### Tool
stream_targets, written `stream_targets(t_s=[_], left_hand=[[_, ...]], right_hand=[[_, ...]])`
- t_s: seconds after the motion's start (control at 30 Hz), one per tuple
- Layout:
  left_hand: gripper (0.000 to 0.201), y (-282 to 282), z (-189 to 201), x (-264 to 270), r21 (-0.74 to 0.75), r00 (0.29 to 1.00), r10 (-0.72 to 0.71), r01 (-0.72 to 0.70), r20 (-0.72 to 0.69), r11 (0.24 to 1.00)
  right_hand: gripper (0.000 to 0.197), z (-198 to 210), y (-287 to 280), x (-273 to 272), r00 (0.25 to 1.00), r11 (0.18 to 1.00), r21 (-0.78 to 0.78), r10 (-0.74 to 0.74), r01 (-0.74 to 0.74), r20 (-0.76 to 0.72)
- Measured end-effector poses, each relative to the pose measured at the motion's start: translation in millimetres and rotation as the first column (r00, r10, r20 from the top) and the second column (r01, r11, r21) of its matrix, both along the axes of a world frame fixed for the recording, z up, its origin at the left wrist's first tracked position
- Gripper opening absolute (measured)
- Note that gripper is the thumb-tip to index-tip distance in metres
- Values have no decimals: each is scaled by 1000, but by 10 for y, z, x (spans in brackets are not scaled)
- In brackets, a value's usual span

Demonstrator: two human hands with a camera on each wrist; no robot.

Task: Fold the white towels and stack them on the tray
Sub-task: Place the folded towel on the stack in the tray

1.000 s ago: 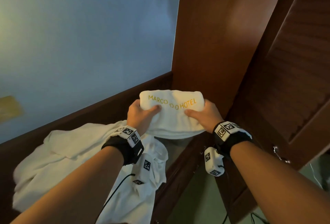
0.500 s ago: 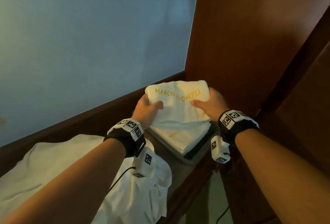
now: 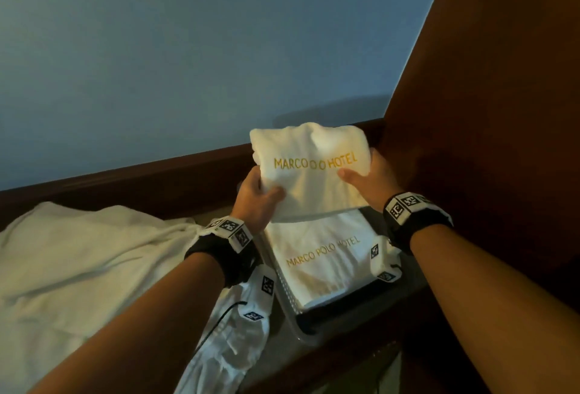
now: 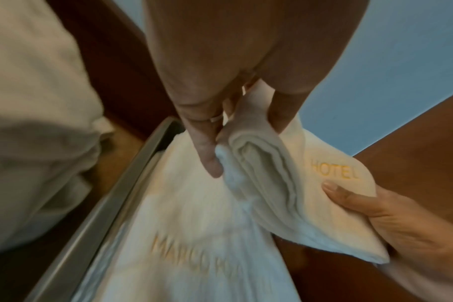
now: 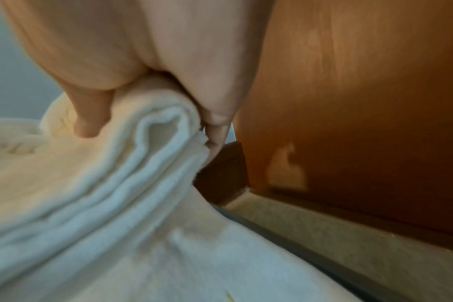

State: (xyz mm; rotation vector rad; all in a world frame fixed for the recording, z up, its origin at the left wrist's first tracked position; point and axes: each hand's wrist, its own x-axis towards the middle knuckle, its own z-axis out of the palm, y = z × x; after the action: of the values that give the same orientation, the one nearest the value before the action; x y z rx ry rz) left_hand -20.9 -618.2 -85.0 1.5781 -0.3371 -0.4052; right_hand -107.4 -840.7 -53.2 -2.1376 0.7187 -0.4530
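Both hands, left hand and right hand, pinch the folded white towel with gold lettering by its short ends, directly above the stacked towel in the grey tray.

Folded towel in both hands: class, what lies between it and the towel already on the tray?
Nothing: the head view shows the held folded towel raised above the stacked towel, left hand and right hand gripping its sides; wrist views are blurred.

The folded white terry towel held above the tray reads "MARCO O O HOTEL" in gold stitching, its middle word seemingly creased. The flat white towel beneath it reads "MARCO POLO HOTEL".
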Motion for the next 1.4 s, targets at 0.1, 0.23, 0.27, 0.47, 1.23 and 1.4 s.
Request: stream_targets(t_s=[0.1,0.23,0.27,0.47,1.23,1.4], left_hand=[[39,-161,-446,-69,67,982,30,-18,-188,998],[47,-277,-964,-380,237,911,78,22,-405,971],[46,-291,-1013,-455,236,899,84,22,-429,972],[41,-295,-1044,-741,194,898,81,5,-432,981],[44,-27,-1179,-781,467,941,-89,242,-327,850],[74,-157,-706,-304,726,893,-154,-232,423,647]], right_hand=[[45,-368,-222,44,992,995,71,71,-64,-107],[42,-925,-458,-109,916,972,165,214,-166,-338],[42,-1007,-521,-153,902,968,181,230,-174,-365],[35,-1066,-724,-283,911,965,194,236,-177,-340],[60,-1134,-873,-483,625,916,230,394,-330,-674],[78,-772,-766,-46,723,762,-346,222,-547,-654]])
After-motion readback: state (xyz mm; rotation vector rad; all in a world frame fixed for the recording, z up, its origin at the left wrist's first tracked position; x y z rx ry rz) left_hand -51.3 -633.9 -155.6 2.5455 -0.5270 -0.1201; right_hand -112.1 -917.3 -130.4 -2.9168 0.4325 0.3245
